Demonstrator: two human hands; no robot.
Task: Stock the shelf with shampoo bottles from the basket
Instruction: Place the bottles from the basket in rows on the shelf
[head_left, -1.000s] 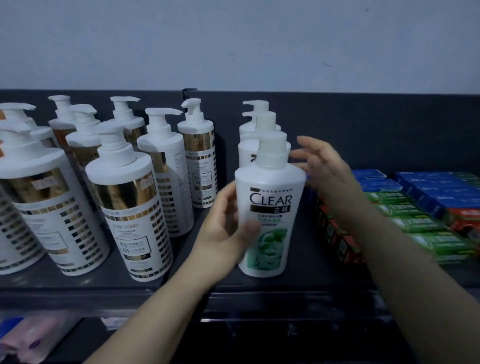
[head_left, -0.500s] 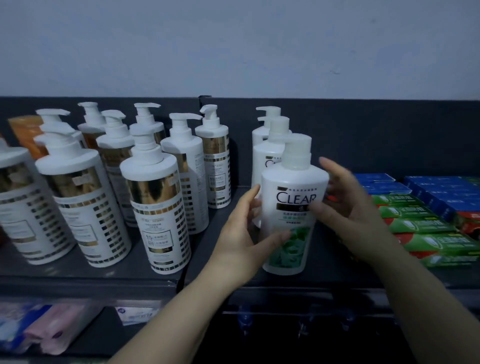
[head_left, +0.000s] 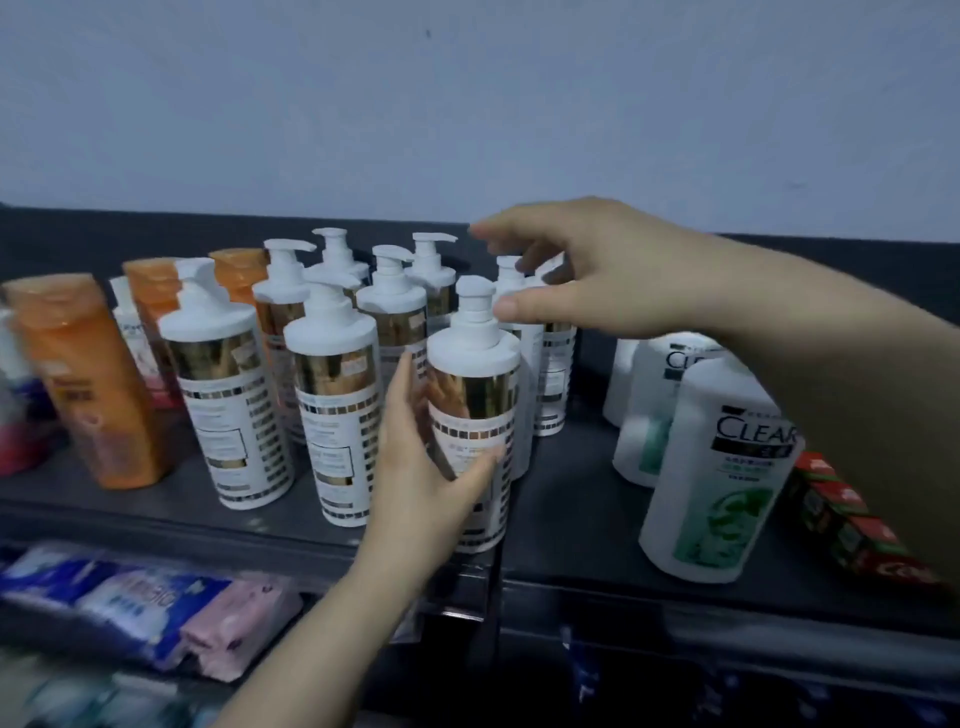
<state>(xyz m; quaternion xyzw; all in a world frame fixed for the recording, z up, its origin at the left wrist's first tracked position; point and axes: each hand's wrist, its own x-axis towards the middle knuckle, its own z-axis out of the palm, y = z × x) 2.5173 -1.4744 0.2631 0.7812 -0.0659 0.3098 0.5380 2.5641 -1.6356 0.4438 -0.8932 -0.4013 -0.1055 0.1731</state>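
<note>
Head view:
- Your left hand (head_left: 423, 467) wraps round the gold-banded pump bottle (head_left: 474, 410): thumb across label, fingers curled round its left side.
- Bottle upright at front edge of shelf (head_left: 571, 519).
- Your right hand (head_left: 597, 275) hovers over pump heads behind it, fingers spread and loose, gripping nothing. Thumb tip just beside bottle's pump neck; cannot tell if touching.
- CLEAR bottle (head_left: 722, 467) upright on shelf to right, two more behind it, your right forearm crossing them.
- Orange bottles (head_left: 88, 395) stand at far left.
- Red-green boxes (head_left: 841, 514) lie at far right.
</note>
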